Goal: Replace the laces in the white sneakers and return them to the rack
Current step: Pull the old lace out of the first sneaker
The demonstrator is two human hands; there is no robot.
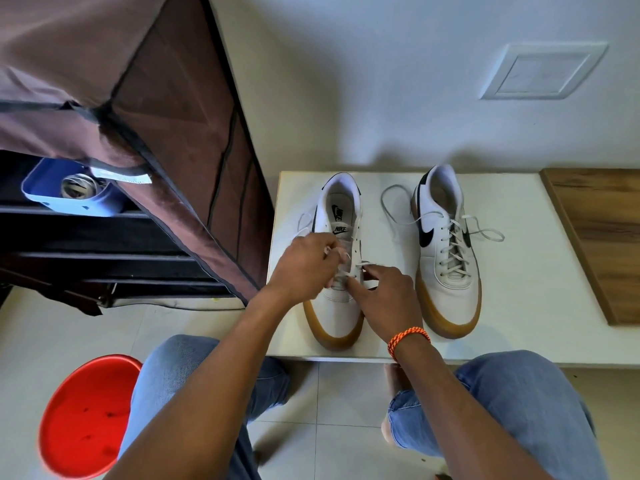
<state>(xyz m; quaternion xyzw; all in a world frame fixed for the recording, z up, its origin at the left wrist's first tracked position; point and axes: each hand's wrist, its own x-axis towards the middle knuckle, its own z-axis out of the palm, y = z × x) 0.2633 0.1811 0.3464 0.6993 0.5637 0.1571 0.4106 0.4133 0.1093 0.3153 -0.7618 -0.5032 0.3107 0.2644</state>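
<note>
Lace (346, 271) runs between left hand (306, 263) and right hand (384, 296) grips.

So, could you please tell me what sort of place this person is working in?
Probably a home entryway or shoe-storage corner: a fabric-covered shoe rack stands by a plain wall with a switch plate, the floor is tiled, and a pair of white sneakers sits on a low white platform.

1 head cam only, wide-angle, on your head. You look steeply down and forward, close over the low white platform (512, 306) at frame center; knees at bottom edge, wall up top.
</note>
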